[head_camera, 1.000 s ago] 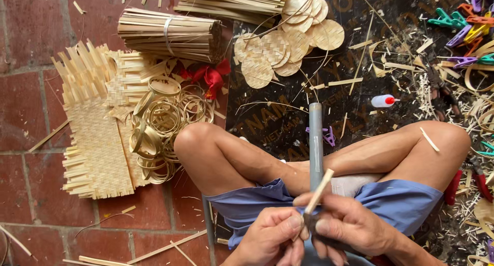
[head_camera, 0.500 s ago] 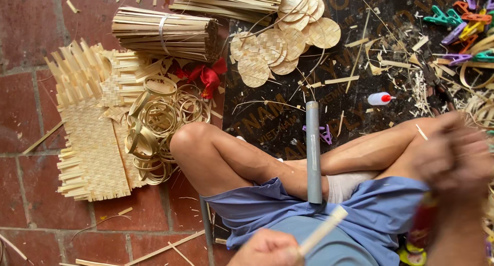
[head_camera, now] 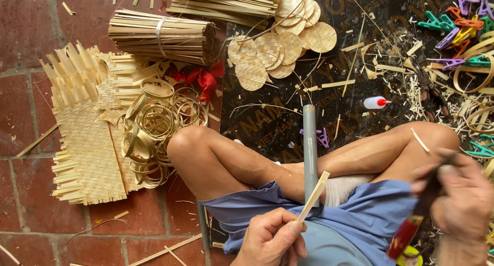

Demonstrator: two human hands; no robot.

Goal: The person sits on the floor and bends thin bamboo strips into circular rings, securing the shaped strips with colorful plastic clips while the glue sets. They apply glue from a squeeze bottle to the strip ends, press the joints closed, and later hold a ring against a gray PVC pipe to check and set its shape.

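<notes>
Bamboo work is spread over a brick floor [head_camera: 31, 204] and a dark mat [head_camera: 267, 132], seen from above a person sitting cross-legged. The left hand [head_camera: 272, 240] is closed around the lower end of a flat bamboo strip [head_camera: 314, 196], pinching it between thumb and fingers so the strip slants up and to the right over the lap. The strip's upper end lies just in front of a grey pipe [head_camera: 310, 147] that stands out between the crossed legs. The right hand [head_camera: 463, 199], blurred, is curled shut around the dark upper part of a tool with a red handle [head_camera: 406, 237], which hangs down beside the right thigh, well apart from the strip.

Beyond the left knee lies a heap of bamboo rings [head_camera: 154, 122] on a woven bamboo sheet [head_camera: 87, 142]. A tied bundle of sticks [head_camera: 159, 35] lies above them, and a red ribbon [head_camera: 206, 80] sits beside the rings. Round woven discs [head_camera: 280, 45] overlap on the mat. A small white glue bottle with a red tip [head_camera: 375, 102] lies near the right knee, and coloured plastic clips [head_camera: 458, 29] sit in the far right corner.
</notes>
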